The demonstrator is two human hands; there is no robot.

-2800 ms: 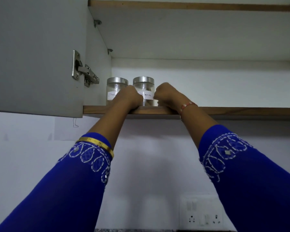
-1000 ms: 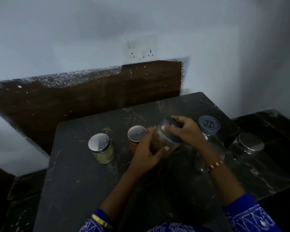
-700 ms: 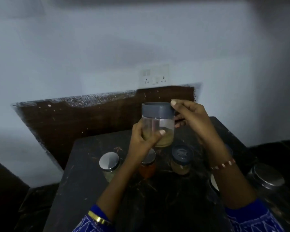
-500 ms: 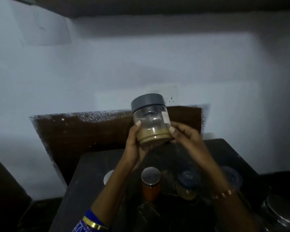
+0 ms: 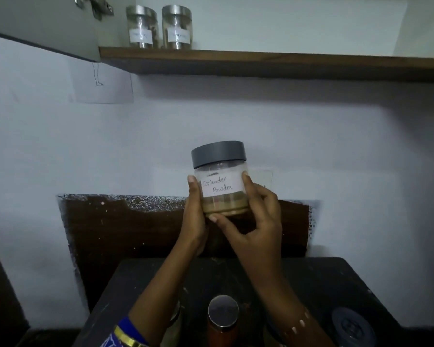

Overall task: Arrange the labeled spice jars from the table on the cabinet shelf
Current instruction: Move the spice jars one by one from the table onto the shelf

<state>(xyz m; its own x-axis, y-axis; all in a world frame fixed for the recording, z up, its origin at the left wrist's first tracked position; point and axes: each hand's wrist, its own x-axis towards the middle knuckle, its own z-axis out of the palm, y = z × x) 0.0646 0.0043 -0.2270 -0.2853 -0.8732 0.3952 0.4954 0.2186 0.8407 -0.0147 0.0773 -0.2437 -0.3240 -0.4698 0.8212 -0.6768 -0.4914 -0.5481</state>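
I hold a clear jar with a grey lid (image 5: 221, 176) upright in front of the wall, its white label reading "Coriander powder" facing me, tan powder in its lower part. My left hand (image 5: 194, 214) grips its left side and my right hand (image 5: 256, 216) cups its right side and bottom. Two labeled steel-lidded jars (image 5: 142, 27) (image 5: 177, 27) stand side by side at the left end of the cabinet shelf (image 5: 273, 61), above and left of the held jar. Below, a steel-lidded orange jar (image 5: 223, 314) and a grey-lidded jar (image 5: 353, 326) stand on the dark table (image 5: 316, 279).
The open cabinet door (image 5: 43, 23) with its hinge hangs at the upper left. To the right of the two jars the shelf is bare. A dark wooden panel (image 5: 125, 234) backs the table. Papers (image 5: 103, 83) are stuck on the wall under the cabinet.
Both hands left the shelf jars, picked the grey-lidded jar up from the table, raised it and turned it until its label faces me. My view has tilted up to the shelf.
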